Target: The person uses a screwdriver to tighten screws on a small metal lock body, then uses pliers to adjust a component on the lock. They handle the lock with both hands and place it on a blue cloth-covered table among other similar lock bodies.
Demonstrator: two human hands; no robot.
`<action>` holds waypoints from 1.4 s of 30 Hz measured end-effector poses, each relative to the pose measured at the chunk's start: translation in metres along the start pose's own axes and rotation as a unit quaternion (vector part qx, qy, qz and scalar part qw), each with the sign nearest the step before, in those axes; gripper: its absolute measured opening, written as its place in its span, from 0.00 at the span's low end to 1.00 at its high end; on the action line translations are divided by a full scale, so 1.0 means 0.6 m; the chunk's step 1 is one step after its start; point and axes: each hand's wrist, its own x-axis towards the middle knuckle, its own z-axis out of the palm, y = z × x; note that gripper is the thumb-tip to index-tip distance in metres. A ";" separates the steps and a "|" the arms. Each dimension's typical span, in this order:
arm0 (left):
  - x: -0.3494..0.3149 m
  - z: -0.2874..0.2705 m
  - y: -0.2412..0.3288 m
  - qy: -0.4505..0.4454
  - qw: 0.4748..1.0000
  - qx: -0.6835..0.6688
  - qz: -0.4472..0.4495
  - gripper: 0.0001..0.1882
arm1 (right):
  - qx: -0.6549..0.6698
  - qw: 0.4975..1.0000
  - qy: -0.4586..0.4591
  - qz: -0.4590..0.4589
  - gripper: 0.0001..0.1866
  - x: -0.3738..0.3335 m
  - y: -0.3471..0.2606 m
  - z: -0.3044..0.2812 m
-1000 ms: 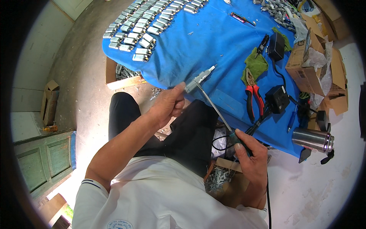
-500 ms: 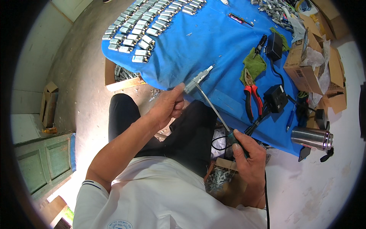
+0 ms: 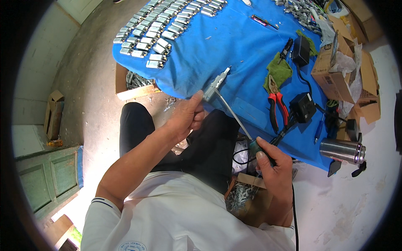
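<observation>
Near the front edge of the blue-covered table, my left hand (image 3: 190, 113) pinches the near end of a slim grey part (image 3: 215, 87), which has a pale, narrow tip pointing away from me. My right hand (image 3: 273, 161) is closed round the dark green handle of a screwdriver (image 3: 234, 116) with a long metal shaft. The shaft's far end meets the side of the grey part; its very tip is too small to make out. Red-and-black pliers (image 3: 278, 106) lie to the right of the screwdriver, partly on a green cloth (image 3: 279, 71).
Rows of small silvery metal units (image 3: 163, 25) cover the table's far left. Grey parts (image 3: 295, 14) are heaped at the far right. Black adapters (image 3: 303, 108), a cardboard box (image 3: 331, 79) and a steel flask (image 3: 342, 151) line the right side. An open box (image 3: 121, 83) stands below the left edge.
The grey part's tip has swung slightly left and toward me. My right hand and the screwdriver have shifted only a little; the shaft still touches the part.
</observation>
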 end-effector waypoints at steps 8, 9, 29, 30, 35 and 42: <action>-0.001 0.001 0.003 -0.001 1.000 0.008 -0.004 0.26 | -0.029 0.999 0.033 -0.022 0.16 -0.005 0.003 -0.002; 0.000 0.001 0.002 -0.002 1.000 0.010 -0.004 0.26 | -0.025 0.999 0.034 -0.021 0.16 -0.005 0.002 -0.003; 0.002 -0.004 0.000 -0.018 1.000 0.004 -0.003 0.26 | -0.127 0.979 0.044 -0.153 0.16 0.004 -0.006 -0.005; 0.002 -0.004 0.000 -0.016 1.000 0.005 -0.004 0.26 | -0.121 0.981 0.040 -0.148 0.16 0.005 -0.007 -0.005; 0.003 0.000 -0.003 -0.010 0.999 -0.028 -0.015 0.27 | -0.089 0.985 0.031 -0.144 0.15 0.020 0.001 0.000; 0.000 0.008 0.001 0.001 1.000 -0.011 -0.017 0.27 | -0.049 0.995 0.002 -0.087 0.15 0.029 0.004 -0.011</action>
